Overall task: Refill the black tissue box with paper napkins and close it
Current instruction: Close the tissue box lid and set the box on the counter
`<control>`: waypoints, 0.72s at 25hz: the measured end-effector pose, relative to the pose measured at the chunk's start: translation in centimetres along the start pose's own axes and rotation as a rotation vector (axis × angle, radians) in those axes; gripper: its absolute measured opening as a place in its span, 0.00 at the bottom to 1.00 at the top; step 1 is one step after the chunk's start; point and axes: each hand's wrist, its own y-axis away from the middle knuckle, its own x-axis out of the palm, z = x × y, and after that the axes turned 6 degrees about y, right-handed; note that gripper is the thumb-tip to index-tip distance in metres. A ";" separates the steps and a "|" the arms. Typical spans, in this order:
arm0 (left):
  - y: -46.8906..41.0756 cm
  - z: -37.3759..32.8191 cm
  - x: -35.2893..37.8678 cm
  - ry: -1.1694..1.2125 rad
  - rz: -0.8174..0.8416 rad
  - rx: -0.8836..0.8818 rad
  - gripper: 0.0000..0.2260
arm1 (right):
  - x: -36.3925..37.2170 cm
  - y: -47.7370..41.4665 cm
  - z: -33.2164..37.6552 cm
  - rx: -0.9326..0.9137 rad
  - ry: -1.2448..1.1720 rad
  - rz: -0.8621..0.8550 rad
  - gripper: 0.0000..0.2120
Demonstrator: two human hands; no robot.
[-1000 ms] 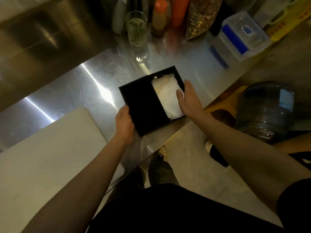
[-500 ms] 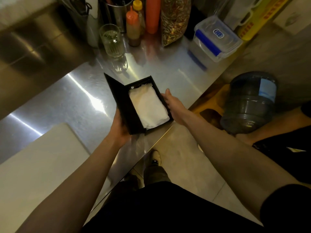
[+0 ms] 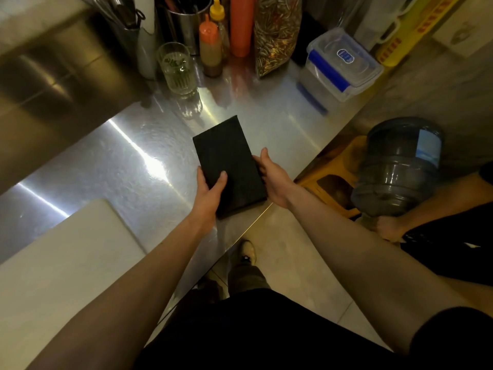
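The black tissue box (image 3: 229, 161) lies flat on the steel counter (image 3: 106, 161) near its front edge, with its lid down and no napkins showing. My left hand (image 3: 210, 189) grips the box's near left corner, thumb resting on the lid. My right hand (image 3: 273, 176) holds the box's right side, thumb pointing up along the edge. The napkins are hidden inside.
A glass (image 3: 177, 68), sauce bottles (image 3: 210, 49), a metal utensil holder (image 3: 186, 20), a bag of dried chillies (image 3: 274, 33) and a clear lidded container (image 3: 341, 60) stand at the counter's back. A white board (image 3: 66, 257) lies at left. A water jug (image 3: 400, 166) and another person's arm sit at right.
The lid, which stood open on the left with white napkins showing, has folded down over the box. My left thumb now lies on the lid; my right hand stays at the right side.
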 end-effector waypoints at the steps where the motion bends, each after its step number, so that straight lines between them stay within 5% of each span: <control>1: -0.1 0.1 0.0 -0.012 -0.005 0.010 0.40 | 0.1 0.0 0.1 0.000 0.008 -0.002 0.24; 18: -0.8 0.8 -0.2 -0.108 -0.024 0.038 0.33 | 0.2 -1.5 -1.1 -0.138 0.191 -0.171 0.19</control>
